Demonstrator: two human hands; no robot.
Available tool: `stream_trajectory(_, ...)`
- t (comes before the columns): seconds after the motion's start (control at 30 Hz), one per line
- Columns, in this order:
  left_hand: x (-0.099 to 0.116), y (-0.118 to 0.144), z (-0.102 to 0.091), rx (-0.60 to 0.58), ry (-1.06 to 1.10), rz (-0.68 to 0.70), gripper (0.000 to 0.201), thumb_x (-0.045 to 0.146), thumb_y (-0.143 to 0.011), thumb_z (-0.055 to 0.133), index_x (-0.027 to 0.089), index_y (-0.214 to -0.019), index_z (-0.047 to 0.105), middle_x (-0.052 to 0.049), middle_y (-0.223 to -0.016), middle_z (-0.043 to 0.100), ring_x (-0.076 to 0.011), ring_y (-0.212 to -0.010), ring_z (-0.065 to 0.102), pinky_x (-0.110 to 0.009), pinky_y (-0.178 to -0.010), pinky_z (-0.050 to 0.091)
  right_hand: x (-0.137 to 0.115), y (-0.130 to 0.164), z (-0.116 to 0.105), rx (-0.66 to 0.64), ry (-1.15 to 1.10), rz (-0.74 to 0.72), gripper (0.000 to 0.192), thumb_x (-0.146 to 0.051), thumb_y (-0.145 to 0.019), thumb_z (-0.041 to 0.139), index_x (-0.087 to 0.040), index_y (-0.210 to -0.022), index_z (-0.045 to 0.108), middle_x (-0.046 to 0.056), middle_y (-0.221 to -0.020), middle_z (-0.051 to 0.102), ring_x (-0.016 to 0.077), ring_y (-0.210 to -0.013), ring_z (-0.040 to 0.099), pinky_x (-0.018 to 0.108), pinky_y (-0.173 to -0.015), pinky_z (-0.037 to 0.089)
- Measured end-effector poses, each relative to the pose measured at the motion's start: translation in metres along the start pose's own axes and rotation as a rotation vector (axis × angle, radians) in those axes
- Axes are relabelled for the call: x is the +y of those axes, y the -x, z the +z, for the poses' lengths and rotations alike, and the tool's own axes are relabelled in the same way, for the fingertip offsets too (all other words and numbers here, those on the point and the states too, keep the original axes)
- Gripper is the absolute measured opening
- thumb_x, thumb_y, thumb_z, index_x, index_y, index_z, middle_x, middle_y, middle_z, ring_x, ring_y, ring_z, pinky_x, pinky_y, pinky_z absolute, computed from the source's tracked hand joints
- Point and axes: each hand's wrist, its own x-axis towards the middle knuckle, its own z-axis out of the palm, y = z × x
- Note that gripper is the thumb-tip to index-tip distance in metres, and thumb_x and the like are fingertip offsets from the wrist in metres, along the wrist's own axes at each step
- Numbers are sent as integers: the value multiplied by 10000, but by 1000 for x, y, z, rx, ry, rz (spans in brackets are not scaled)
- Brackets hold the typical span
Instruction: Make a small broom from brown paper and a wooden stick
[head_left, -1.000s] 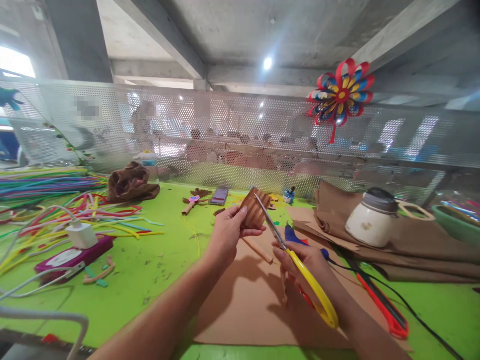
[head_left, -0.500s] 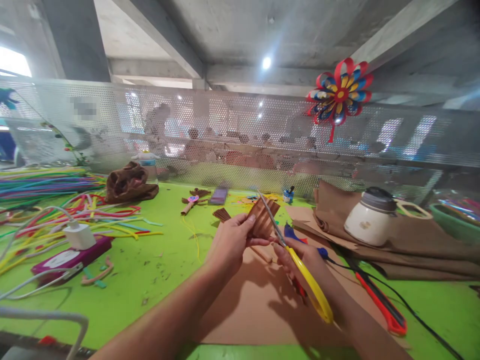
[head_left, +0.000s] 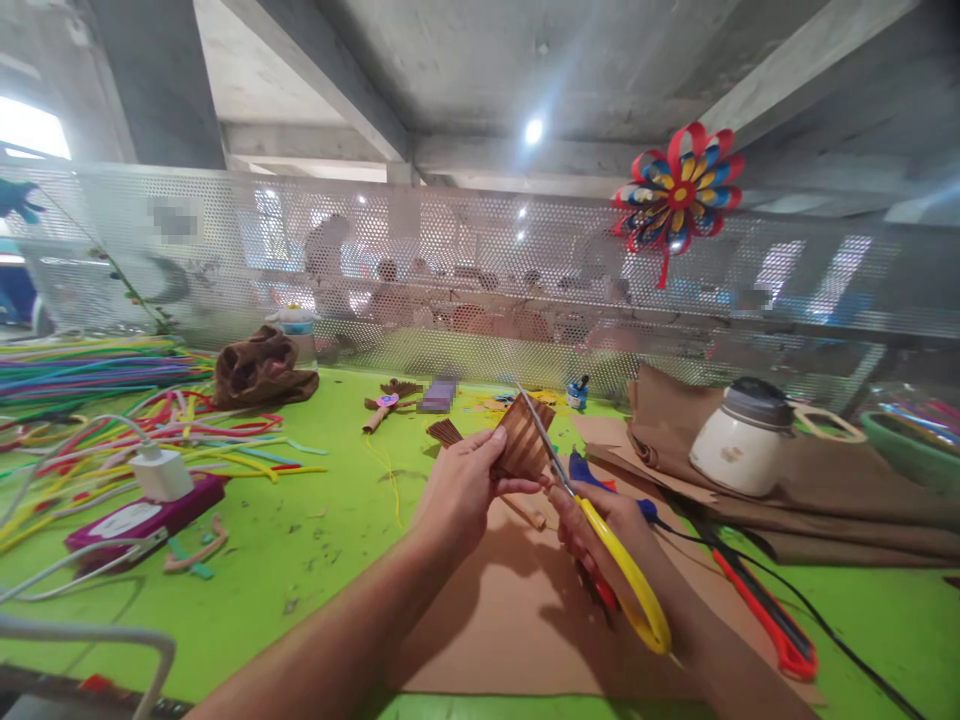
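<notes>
My left hand [head_left: 459, 492] pinches the brown strip [head_left: 525, 450]; right hand [head_left: 609, 530] grips scissors [head_left: 600, 540]. I'd keep cuts short, fingers [head_left: 491, 448] clear of the blades.

Craft workshop, shown by green worktable [head_left: 315, 520] strewn with coloured strips [head_left: 112, 400], brown paper sheets [head_left: 825, 480], paper flower [head_left: 679, 190] hung on perforated screen [head_left: 450, 280]

Over the green worktop [head_left: 315, 520], the left hand [head_left: 461, 490] pinches a pleated brown paper piece [head_left: 525, 450] between its fingers [head_left: 491, 440] while the right hand [head_left: 607, 530] grips yellow-handled scissors [head_left: 592, 530], blades against the paper's right edge, above a brown card sheet [head_left: 517, 620].
</notes>
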Motion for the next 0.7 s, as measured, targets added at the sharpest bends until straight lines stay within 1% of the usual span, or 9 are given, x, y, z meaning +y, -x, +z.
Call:
stream_trajectory(0.1,0,-1,-2,-18,15,8,263,306,-796,569,68,-875,645,-144,-783,693,-217,-649,679,-295,-577,553,0,0,0,18,18,0,596,-710,-651,532,-144,-813,624,-38,-472,454,74,-353,351,200,-320,260)
stream_trajectory(0.27,0,-2,-5,-28,67,-3,231,277,-783,584,61,-839,644,-133,-747,683,-212,-610,668,-308,-564,552,-4,4,1,18,23,0,645,-739,-640,508,-137,-843,619,-25,-489,471,90,-387,382,204,-342,272)
stream_trajectory(0.4,3,-1,-3,-27,90,-19,186,241,-780,575,69,-801,642,-113,-713,676,-205,-594,661,-305,-549,548,-7,7,3,12,-4,15,603,-711,-675,506,-146,-859,609,-41,-486,447,82,-387,357,195,-344,263)
stream_trajectory(0.53,5,0,-3,-14,87,-18,177,225,-775,571,66,-786,647,-112,-691,671,-198,-588,655,-313,-560,547,-5,7,4,34,1,35,544,-678,-699,515,-155,-821,608,-48,-472,431,72,-368,339,184,-325,243)
stream_trajectory(0.7,4,-1,-3,-11,91,-33,178,221,-776,565,63,-791,647,-117,-685,667,-204,-587,656,-313,-549,544,-5,9,4,21,-3,49,534,-667,-703,525,-151,-806,612,-55,-440,416,64,-330,326,180,-305,241)
